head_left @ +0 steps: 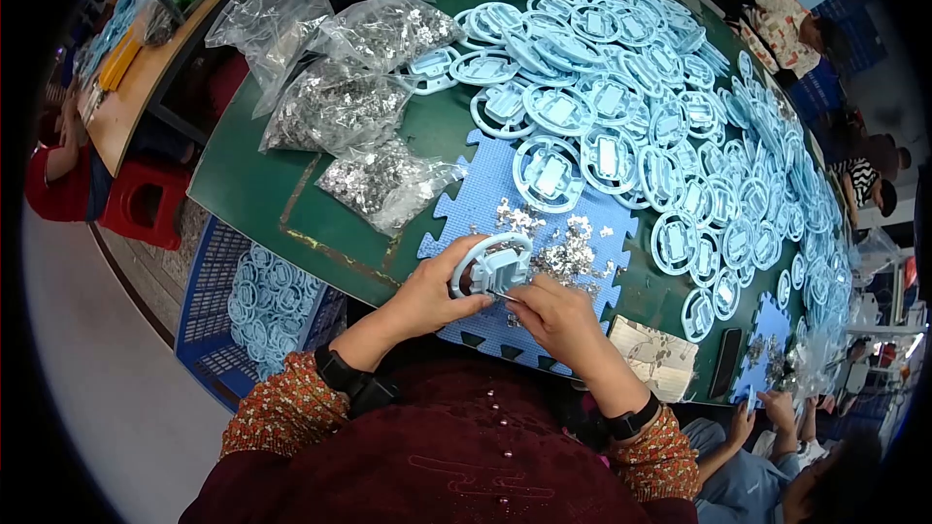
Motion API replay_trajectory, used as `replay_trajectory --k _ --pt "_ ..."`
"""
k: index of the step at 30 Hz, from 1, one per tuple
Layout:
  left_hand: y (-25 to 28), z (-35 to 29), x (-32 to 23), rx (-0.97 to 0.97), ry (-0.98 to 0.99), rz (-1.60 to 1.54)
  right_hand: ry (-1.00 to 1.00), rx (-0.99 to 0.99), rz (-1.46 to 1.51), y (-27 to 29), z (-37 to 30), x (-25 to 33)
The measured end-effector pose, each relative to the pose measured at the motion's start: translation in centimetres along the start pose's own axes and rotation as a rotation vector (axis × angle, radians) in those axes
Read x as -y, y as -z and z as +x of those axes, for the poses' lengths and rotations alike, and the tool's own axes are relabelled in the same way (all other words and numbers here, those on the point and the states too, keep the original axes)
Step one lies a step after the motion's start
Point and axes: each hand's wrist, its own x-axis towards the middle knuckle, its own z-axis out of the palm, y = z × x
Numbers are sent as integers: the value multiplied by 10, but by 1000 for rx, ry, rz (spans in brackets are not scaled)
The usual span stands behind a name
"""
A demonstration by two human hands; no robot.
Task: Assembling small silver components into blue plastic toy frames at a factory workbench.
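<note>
At frame centre, the left hand (432,289) clasps a round blue part (505,262) by its rim; the right hand (558,315) pinches closed at its lower edge, contents unclear. Metal pieces (571,254) dot a blue mat (487,167) beyond.

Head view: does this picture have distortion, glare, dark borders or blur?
Head view: the edge of the green table curves, black fills the corners. Head view: the clear plastic bag and small metal pieces glint; the held blue ring shows no obvious blur.
</note>
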Motion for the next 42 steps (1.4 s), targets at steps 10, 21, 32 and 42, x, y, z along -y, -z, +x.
replay_trajectory --k 10,21,32,42 --pt "-2 -2 7 -36 -92 79 68 48 -100 -11 -25 8" --pt "-7 -8 5 -38 -139 268 -40 100 -135 -27 -37 12" --pt "-18 -9 11 -137 -277 392 -38 -44 -34 -31 -53 7" --pt "-20 -15 5 -138 -334 423 -163 97 -214 -13 -65 18"
